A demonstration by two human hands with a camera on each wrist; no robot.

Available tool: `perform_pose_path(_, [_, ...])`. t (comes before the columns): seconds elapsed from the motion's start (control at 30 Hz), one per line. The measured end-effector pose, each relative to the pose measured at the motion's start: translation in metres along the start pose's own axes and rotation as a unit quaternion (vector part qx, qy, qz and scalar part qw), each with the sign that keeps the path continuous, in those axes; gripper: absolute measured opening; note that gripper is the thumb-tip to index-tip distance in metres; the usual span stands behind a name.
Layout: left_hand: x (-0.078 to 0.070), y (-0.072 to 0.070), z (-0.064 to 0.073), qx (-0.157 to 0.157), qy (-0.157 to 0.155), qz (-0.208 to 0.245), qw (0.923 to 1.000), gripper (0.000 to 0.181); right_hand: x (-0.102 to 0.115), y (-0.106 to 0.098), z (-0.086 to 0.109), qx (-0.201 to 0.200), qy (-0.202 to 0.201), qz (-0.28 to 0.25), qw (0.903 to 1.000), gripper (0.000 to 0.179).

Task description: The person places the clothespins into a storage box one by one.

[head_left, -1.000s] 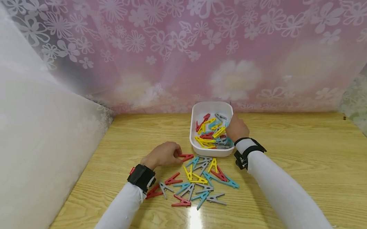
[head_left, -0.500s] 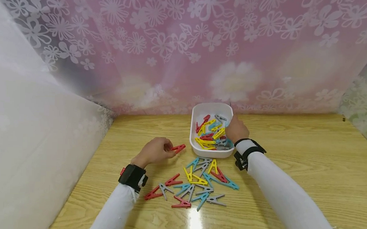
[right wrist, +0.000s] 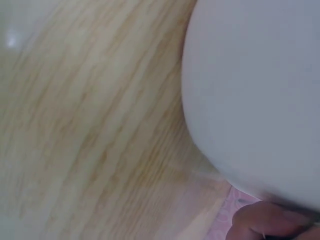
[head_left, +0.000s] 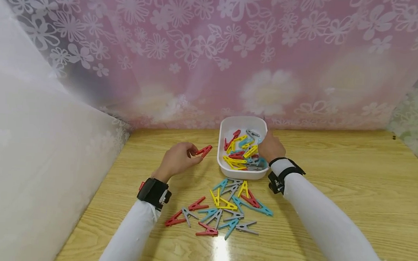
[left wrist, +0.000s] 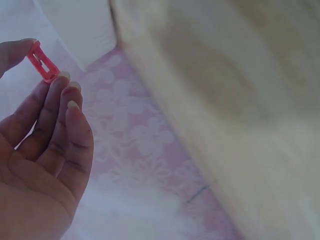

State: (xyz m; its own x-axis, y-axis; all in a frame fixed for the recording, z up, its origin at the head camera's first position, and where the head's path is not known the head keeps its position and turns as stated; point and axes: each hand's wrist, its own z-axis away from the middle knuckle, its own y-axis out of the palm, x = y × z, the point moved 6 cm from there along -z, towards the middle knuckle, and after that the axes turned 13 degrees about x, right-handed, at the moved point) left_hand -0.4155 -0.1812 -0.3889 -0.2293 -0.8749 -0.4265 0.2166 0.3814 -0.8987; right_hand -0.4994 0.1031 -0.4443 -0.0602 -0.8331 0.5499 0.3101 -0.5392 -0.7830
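Note:
My left hand [head_left: 177, 160] pinches a red clothespin [head_left: 204, 150] between thumb and fingertips, raised over the wood to the left of the white plastic tub [head_left: 222, 170]. In the left wrist view the same red clothespin [left wrist: 43, 62] sits between the thumb and the tips of the fingers. My right hand [head_left: 272, 147] grips the tub's right rim. The right wrist view has its fingers [right wrist: 265, 220] at the rim, below the tub's pale outer wall [right wrist: 255, 95]. Inside the tub lie several red, yellow, blue and grey clothespins [head_left: 234, 162], partly covering one another.
In front of the tub, several loose clothespins in the same colours are spread over the wooden table [head_left: 334, 172], among them a red clothespin [head_left: 207, 229] and a grey clothespin [head_left: 247, 226]. A pink flowered sheet [head_left: 197, 78] hangs behind, and a white sheet [head_left: 35, 137] stands at the left.
My left hand has picked the red clothespin off the table beside the tub, lifting it and moving it away from me. The right hand keeps its place at the rim.

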Motion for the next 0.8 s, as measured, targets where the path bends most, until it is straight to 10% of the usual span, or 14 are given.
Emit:
perform_pose_path(0.53, [-0.069,-0.014,-0.068,0.049,0.047,-0.046,0.9966,0.028,0.003,0.001,0.002,-0.005,-0.005,-0.006,1.0000,0.047])
perform_pose_path(0.8, [-0.086,-0.010,-0.084,0.038,0.047,-0.031,0.9977,0.054,-0.001,-0.001,0.000,-0.014,-0.003,0.006,0.9999,0.045])
